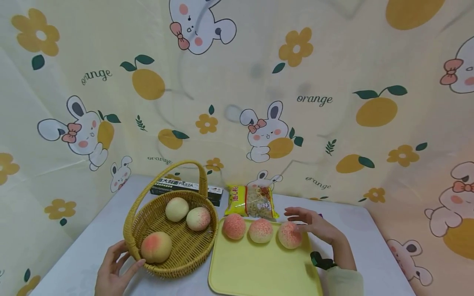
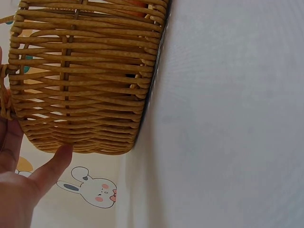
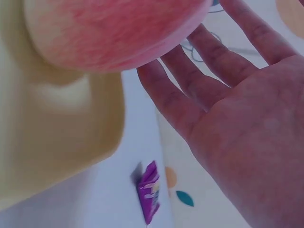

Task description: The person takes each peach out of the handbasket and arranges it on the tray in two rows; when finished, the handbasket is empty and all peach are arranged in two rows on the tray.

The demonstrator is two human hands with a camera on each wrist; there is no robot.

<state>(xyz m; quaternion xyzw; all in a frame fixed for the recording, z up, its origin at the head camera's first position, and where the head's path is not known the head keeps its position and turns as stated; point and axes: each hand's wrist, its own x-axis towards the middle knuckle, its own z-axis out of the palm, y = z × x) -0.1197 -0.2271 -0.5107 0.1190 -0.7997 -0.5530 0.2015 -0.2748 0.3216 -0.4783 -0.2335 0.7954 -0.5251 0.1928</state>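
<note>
At the lower left, my left hand (image 1: 112, 269) rests against the outer side of a woven basket (image 1: 177, 271), its thumb near the rim. The left wrist view shows a straight digit (image 2: 52, 168) touching the wicker wall. Inside the basket lie a yellow-pink peach (image 1: 156, 247), a pale peach (image 1: 177, 209) and a pink-speckled peach (image 1: 198, 218). On the yellow tray (image 1: 263, 271), a red peach (image 1: 234, 226), a paler peach (image 1: 261, 230) and a pink peach (image 1: 290, 235) line the far edge. My right hand (image 1: 314, 224) reaches around the pink peach with extended fingers (image 3: 178, 102).
Behind the basket lies a dark pasta box (image 1: 214, 195). A yellow bag of pasta (image 1: 252, 201) lies beyond the tray. The right wrist view shows a small purple packet (image 3: 149, 192) on the white table (image 1: 79, 238). A printed cloth (image 1: 229, 90) hangs behind everything.
</note>
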